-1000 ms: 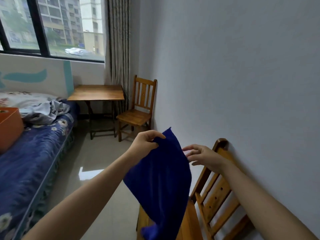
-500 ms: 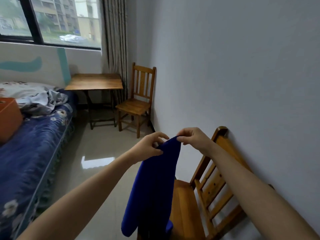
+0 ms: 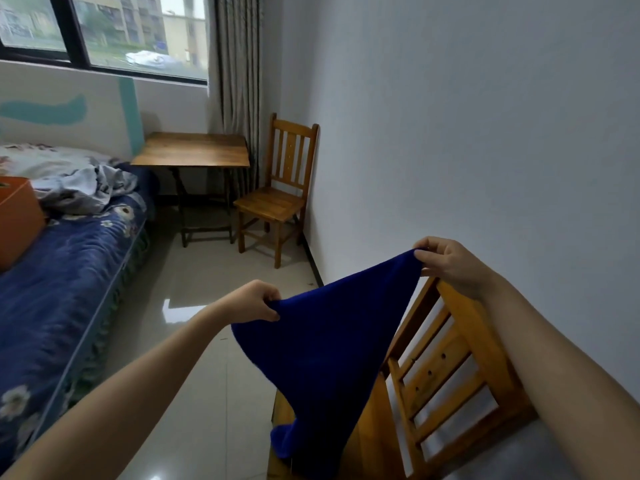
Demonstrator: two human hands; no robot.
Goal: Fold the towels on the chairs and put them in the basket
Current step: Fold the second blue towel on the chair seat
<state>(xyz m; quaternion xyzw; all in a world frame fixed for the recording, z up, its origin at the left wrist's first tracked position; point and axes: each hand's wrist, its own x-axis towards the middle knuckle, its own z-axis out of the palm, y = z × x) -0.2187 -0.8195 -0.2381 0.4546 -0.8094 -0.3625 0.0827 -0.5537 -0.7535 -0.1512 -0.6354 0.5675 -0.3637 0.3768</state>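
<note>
Above near chair (image 3: pixel 446 362), hands apart, pinching towel (image 3: pixel 332 344)

Blue towel (image 3: pixel 332 344) outstretched above chair (image 3: pixel 446 368)

Plain pale wall (image 3: pixel 485 133) ran along right. Dark-framed window (image 3: pixel 138 29) at far end let in daylight; beige curtain (image 3: pixel 235 81) hung beside it. Small wooden table (image 3: pixel 194 154) stood below. Bed (image 3: pixel 69 271) with blue floral cover lay left. Glossy tiled floor (image 3: pixel 207 358) caught glare.
</note>
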